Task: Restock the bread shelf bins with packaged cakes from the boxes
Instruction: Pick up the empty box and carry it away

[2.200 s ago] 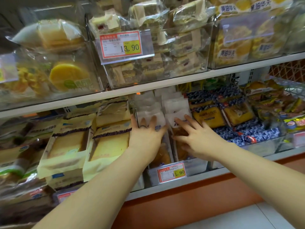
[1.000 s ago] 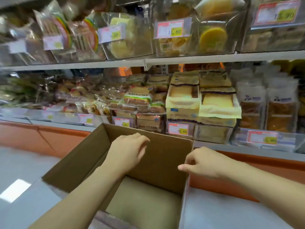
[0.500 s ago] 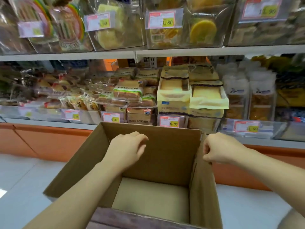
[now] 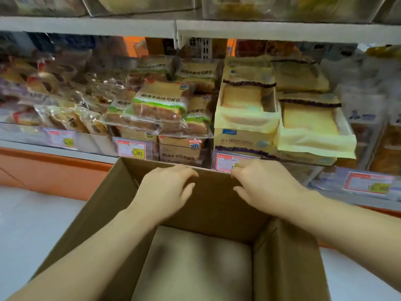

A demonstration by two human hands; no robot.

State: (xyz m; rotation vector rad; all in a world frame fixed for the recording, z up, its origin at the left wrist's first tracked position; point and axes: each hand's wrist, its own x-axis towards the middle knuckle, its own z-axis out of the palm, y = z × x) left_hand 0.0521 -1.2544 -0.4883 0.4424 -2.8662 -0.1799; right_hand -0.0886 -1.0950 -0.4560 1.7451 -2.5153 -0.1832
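Observation:
An open brown cardboard box point(image 4: 104, 216) fills the lower middle of the head view, and its beige bottom point(image 4: 195, 263) is bare. My left hand point(image 4: 167, 187) grips the top edge of the box's far wall, fingers curled over the rim and thumb on the inner face. Close beside it, my right hand point(image 4: 264, 183) holds the same edge in the same way. Behind the box, the shelf bins hold yellow-wrapped packaged cakes point(image 4: 247, 105) and green-labelled sliced bread packs point(image 4: 158, 105).
A clear bin front with red-and-yellow price tags point(image 4: 134, 149) runs just beyond the box's far wall. An upper shelf edge point(image 4: 173, 27) overhangs the bins. An orange base panel point(image 4: 43, 168) and pale floor point(image 4: 32, 224) lie to the left.
My right hand has moved left from the box's right corner onto the far wall beside my left hand. Both hands now hold the far rim, and the view has come closer to the shelf.

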